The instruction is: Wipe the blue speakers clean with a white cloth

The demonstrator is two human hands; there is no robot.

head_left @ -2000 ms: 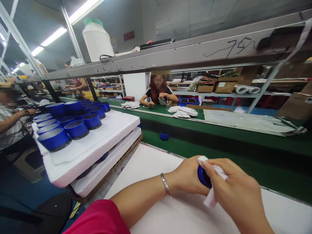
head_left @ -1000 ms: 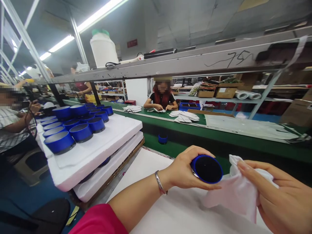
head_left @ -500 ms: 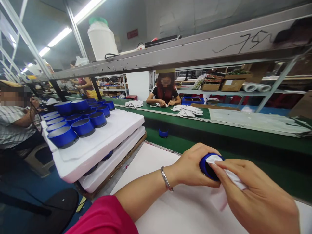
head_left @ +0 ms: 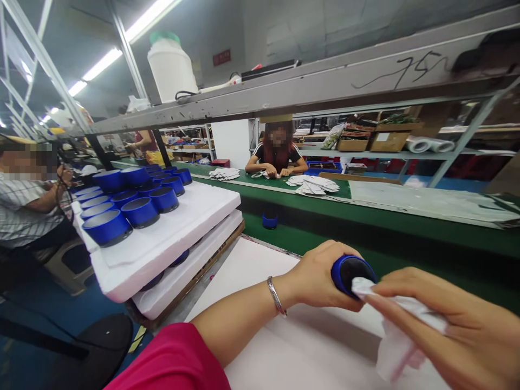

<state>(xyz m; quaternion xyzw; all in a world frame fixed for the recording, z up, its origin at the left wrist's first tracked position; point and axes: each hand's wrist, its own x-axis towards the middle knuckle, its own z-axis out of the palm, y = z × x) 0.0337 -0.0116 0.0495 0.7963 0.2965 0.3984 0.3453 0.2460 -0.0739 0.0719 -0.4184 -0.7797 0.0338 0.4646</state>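
My left hand [head_left: 325, 273] is wrapped round a blue cylindrical housing [head_left: 352, 273] whose dark round end tilts toward me. Pinched in my right hand [head_left: 442, 319] is a crumpled white cloth [head_left: 400, 346]. One bunched corner of the cloth touches the lower right rim of the housing's dark face. Both hands are above a white work surface [head_left: 260, 265]. My left fingertips are hidden behind the housing.
Blue cylinders [head_left: 140, 211] stand on stacked white foam trays [head_left: 182, 225] to the left. Another blue cylinder [head_left: 270, 220] rests on the green conveyor [head_left: 300, 227]. A co-worker [head_left: 278, 149] sits opposite beside white slips [head_left: 312, 184]. Overhead runs a metal shelf [head_left: 244, 100].
My right hand and the cloth have shifted right and slightly down across the housing's face, uncovering more of it. The blue cylinder on the conveyor has moved slightly left.
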